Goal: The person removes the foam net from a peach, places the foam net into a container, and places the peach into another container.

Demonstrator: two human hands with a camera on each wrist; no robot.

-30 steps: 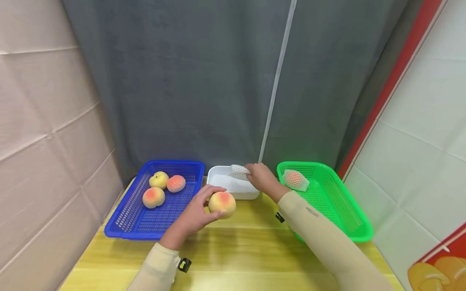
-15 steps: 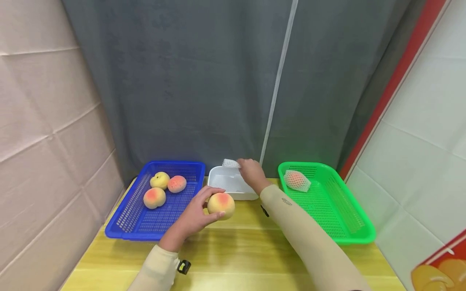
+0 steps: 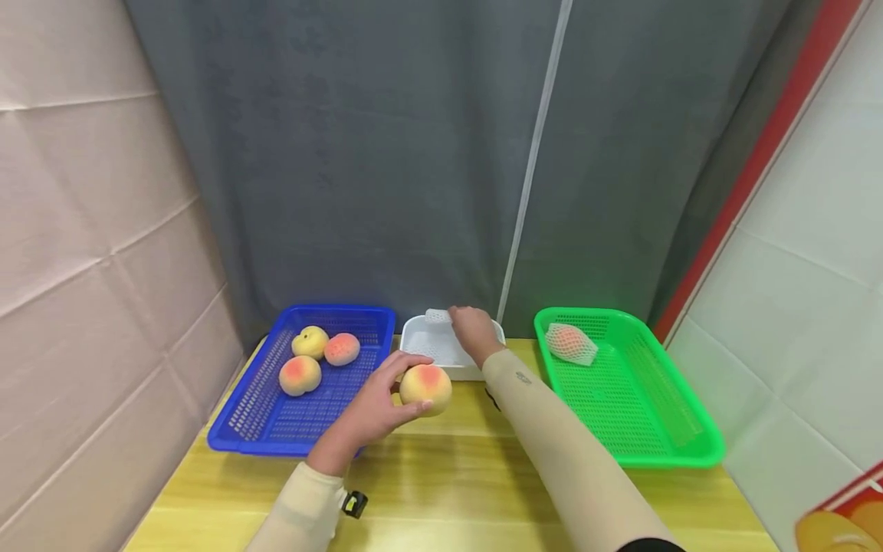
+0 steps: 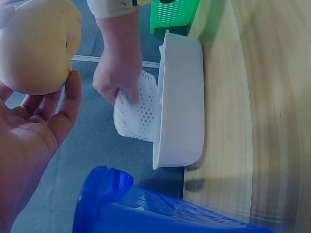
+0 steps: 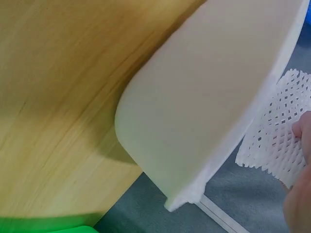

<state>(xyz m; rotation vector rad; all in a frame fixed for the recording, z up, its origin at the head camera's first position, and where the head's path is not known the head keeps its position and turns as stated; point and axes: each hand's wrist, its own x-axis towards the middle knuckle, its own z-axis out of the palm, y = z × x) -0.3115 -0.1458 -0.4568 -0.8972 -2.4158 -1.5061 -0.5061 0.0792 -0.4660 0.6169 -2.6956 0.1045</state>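
My left hand [image 3: 375, 406] grips a yellow peach with a red blush [image 3: 426, 389], held above the table in front of the white tub [image 3: 461, 373]. In the left wrist view that peach [image 4: 39, 46] rests against the fingertips. Over the tub, my right hand [image 3: 476, 333] pinches a white foam net sleeve [image 3: 438, 315]. The right wrist view shows the flattened foam net sleeve [image 5: 277, 131] just beyond the tub's rim, with thumb and finger on it. More white netting lies in the tub, partly hidden by the right hand.
On the left stands a blue basket [image 3: 290, 447] with three peaches [image 3: 300, 375] in it. A green basket [image 3: 690, 460] on the right holds one peach in a foam net [image 3: 571, 344]. A grey curtain [image 3: 386, 169] hangs behind the wooden table [image 3: 441, 491].
My right hand has moved left and back over the tub with the foam net sleeve, which it lifted and then lowered slightly. The left hand keeps its hold on the peach.
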